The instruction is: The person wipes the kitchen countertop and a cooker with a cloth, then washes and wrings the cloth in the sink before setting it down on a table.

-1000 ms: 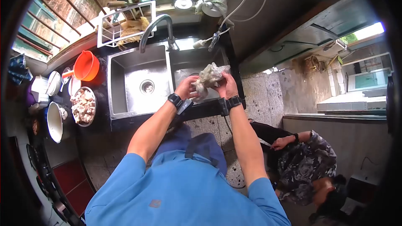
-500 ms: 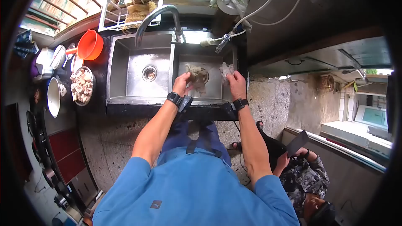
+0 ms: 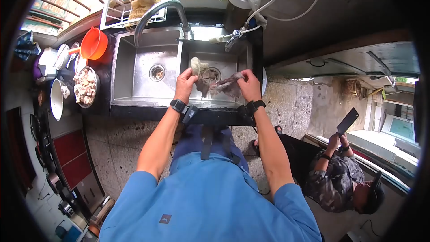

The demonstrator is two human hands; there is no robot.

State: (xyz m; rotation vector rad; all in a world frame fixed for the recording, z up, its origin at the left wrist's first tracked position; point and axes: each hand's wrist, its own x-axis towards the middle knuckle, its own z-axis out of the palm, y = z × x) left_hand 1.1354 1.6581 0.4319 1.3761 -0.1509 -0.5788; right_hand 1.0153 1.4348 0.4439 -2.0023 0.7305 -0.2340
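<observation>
Over the right basin of the steel sink [image 3: 148,100], my left hand [image 3: 184,84] pinches a limp, pale, ragged cloth-like piece [image 3: 197,67]. My right hand [image 3: 249,85] is closed on a darker, greyish-pink limp piece [image 3: 230,86], drawn out sideways toward my left hand. Whether the two are one length or separate pieces overlapping, I cannot tell. Part of the basin's drain [image 3: 211,73] shows behind them. Above the sink, the curved faucet [image 3: 168,3] leans over the left basin, and a small tap [image 3: 233,38] with a white hose stands at the back right.
Left of the sink are a bowl of chopped meat pieces [image 3: 85,87], a red ladle [image 3: 94,43] and a white enamel basin [image 3: 57,100]. A white wire rack [image 3: 104,18] stands behind. At lower right, a person [image 3: 333,179] holds up a dark flat object [image 3: 347,121].
My right hand has moved slightly down, and its limp piece now stretches toward my left hand. My left hand has shifted left. The other person has raised the dark flat object.
</observation>
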